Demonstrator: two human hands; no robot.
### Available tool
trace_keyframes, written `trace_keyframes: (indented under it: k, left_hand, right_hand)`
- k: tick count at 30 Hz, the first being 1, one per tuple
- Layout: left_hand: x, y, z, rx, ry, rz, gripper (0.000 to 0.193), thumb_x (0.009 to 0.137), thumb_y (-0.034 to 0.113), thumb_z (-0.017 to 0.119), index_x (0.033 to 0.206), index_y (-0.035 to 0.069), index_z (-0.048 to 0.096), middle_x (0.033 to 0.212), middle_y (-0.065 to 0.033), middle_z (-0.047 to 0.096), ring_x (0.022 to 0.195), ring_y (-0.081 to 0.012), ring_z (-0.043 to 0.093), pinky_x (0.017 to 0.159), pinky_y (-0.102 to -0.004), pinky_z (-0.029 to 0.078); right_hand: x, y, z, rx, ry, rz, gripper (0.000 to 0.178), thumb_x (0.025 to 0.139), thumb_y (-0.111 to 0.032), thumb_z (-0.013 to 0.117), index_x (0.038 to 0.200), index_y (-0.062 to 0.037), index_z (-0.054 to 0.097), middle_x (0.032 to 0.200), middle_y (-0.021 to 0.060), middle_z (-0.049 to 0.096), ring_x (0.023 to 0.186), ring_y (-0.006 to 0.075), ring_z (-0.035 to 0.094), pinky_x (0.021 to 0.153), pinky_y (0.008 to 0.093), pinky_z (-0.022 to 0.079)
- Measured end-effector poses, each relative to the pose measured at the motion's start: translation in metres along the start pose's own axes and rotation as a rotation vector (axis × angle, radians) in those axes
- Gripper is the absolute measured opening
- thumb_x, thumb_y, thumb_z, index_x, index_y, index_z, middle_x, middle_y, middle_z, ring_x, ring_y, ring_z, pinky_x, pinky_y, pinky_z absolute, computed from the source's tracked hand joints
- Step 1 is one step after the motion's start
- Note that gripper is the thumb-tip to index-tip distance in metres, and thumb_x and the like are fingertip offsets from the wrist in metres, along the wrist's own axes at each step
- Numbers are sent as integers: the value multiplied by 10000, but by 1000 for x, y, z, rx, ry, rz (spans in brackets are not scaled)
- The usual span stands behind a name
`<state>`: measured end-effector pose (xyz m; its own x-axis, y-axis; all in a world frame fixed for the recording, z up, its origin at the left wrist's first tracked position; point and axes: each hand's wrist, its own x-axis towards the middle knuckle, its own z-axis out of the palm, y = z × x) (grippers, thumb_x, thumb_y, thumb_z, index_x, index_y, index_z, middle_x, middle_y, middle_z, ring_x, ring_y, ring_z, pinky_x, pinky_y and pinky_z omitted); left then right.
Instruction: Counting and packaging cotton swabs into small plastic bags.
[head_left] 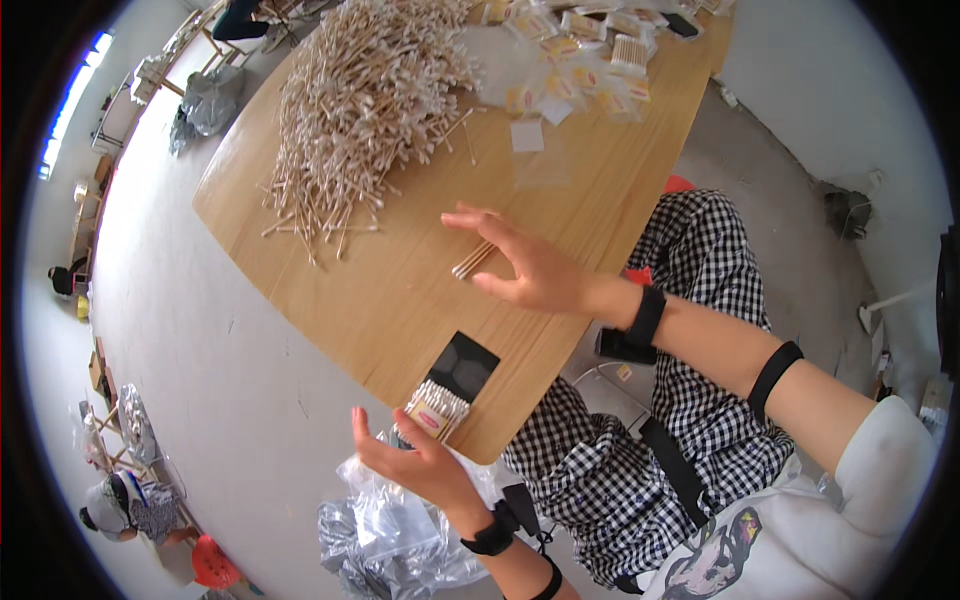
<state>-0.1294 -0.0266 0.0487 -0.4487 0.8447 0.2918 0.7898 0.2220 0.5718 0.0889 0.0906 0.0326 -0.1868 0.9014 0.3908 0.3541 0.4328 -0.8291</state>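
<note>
My left hand (425, 475) is at the table's near corner with its fingers apart. Beside its fingertips a bundle of cotton swabs (445, 397) with a small printed card (432, 418) on it rests at the table edge, against a dark square pad (464, 366); I cannot tell whether the fingers touch it. Over the middle of the table hovers my right hand (535, 265), thumb and fingers spread. A few loose cotton swabs (473, 261) lie between its thumb and forefinger, their far ends hidden by the hand.
A big heap of cotton swabs (365, 100) covers the far left of the wooden table (400, 290). Clear packets with cards (575, 75) and a white card (527, 136) lie at the far right. Plastic bags (385, 535) are below the near corner. Another person (125, 505) sits at far left.
</note>
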Motion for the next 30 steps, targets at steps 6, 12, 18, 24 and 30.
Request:
trace_keyframes:
  k: [6, 12, 18, 24, 30]
  left_hand:
    - [-3, 79, 52, -114, -299, 415, 468, 935, 134, 604, 1373, 11, 495, 1470, -191, 452, 1394, -370, 392, 1151, -476, 299]
    - [-7, 82, 102, -127, -357, 534, 342, 912, 158, 618, 1251, 115, 640, 1527, -150, 415, 1461, -351, 299, 1193, -502, 224]
    - [-9, 92, 97, -95, -312, 492, 362, 918, 175, 604, 1276, 120, 631, 1544, -137, 392, 1478, -354, 256, 1202, -505, 201]
    - [-7, 91, 99, -42, -342, 445, 358, 907, 151, 577, 1257, 104, 637, 1484, -110, 464, 1466, -331, 292, 1211, -512, 175]
    - [-12, 80, 101, -126, -204, 521, 210, 857, 102, 636, 1065, 101, 668, 1160, -30, 665, 1277, -282, 521, 1202, -511, 195]
  right_hand:
    - [13, 22, -44, -266, -447, -71, 642, 752, 6, 590, 1380, -99, 504, 1396, 196, 510, 1364, 397, 409, 1156, 496, 319]
    - [76, 48, -40, -561, -344, 334, 580, 761, -61, 631, 1322, -205, 615, 1385, 253, 500, 1386, 455, 349, 1152, 534, 303]
    - [122, 52, -10, -493, -278, 160, 473, 755, -69, 592, 1220, -74, 673, 1173, 342, 596, 1221, 450, 526, 1036, 501, 422]
    - [87, 51, -16, -441, -496, 258, 543, 843, -269, 666, 1218, 107, 554, 1299, 316, 524, 1289, 444, 443, 1085, 495, 368]
    - [8, 27, -53, -407, -454, -70, 255, 844, -90, 669, 1089, -26, 638, 1312, 188, 570, 1379, 362, 407, 1162, 449, 315]
